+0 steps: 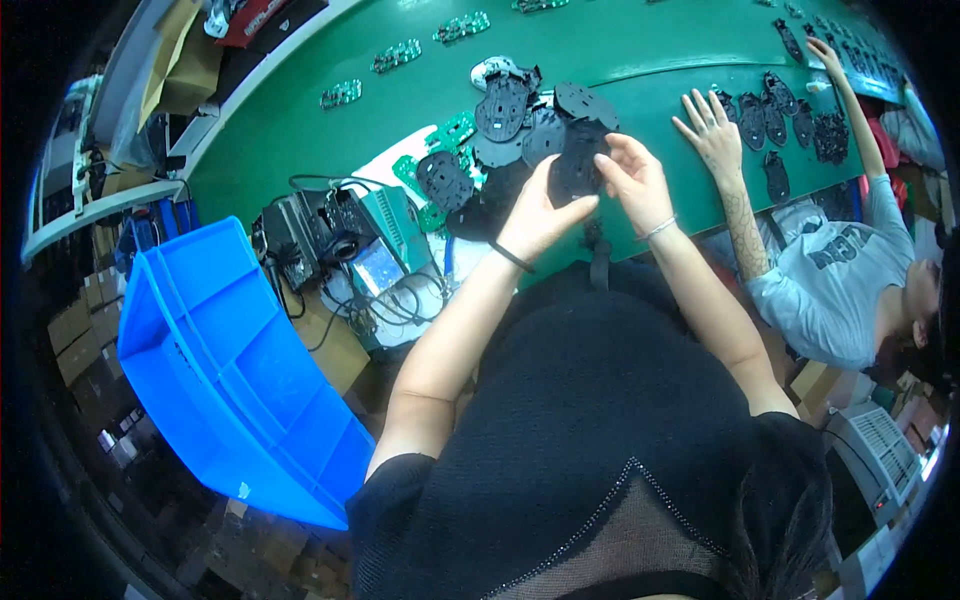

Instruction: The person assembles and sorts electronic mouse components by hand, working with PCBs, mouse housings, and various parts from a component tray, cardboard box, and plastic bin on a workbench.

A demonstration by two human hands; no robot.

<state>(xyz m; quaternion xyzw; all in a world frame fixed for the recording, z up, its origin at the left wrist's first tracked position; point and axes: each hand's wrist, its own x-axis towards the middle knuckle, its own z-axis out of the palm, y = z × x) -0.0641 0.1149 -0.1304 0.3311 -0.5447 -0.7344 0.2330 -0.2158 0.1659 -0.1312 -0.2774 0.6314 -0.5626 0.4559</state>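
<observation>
Black cloth of my top (590, 390) is right under me. Down on my left is a big blue bin (215, 370). My left hand (537, 215), with a dark band (512, 257) on its wrist, pinches a black part (577, 165) by its left side, thumb and fingers almost closed. My right hand (640, 185) has its fingers half bent and its thumb by the right side of the part; I cannot tell if it grips too. The part is up in front of me, near a pile (500, 110) of black bits on the green table (655, 105). Green boards (407, 172) lie left of the pile. To my right, someone's hand (712, 145) is spread wide. Far off, more boards (397, 56) make a row
</observation>
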